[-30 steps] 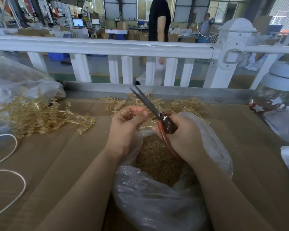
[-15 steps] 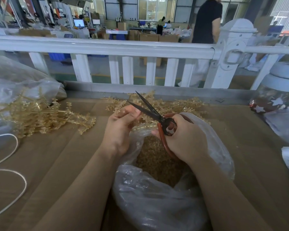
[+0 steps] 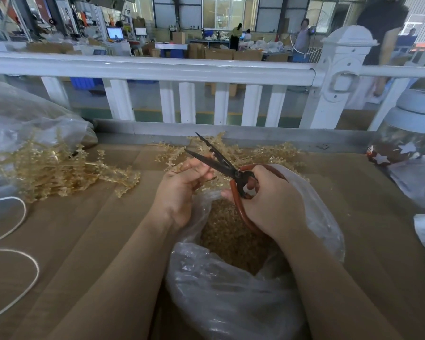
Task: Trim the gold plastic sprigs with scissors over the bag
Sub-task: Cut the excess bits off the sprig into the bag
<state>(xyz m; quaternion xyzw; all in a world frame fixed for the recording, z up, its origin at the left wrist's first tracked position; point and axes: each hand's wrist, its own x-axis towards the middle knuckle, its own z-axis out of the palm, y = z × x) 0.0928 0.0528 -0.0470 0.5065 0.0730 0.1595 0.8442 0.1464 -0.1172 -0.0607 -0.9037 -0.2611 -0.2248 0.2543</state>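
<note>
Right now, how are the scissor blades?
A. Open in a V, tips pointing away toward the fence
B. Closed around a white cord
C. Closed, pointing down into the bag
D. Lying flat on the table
A: the right hand holds the scissors by their red handles, blades spread in a V above the bag, tips toward the fence.

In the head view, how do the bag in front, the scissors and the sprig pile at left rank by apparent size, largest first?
1. Bag, though nearest the camera.
2. Sprig pile.
3. Scissors, partly hidden by the right hand.
</note>
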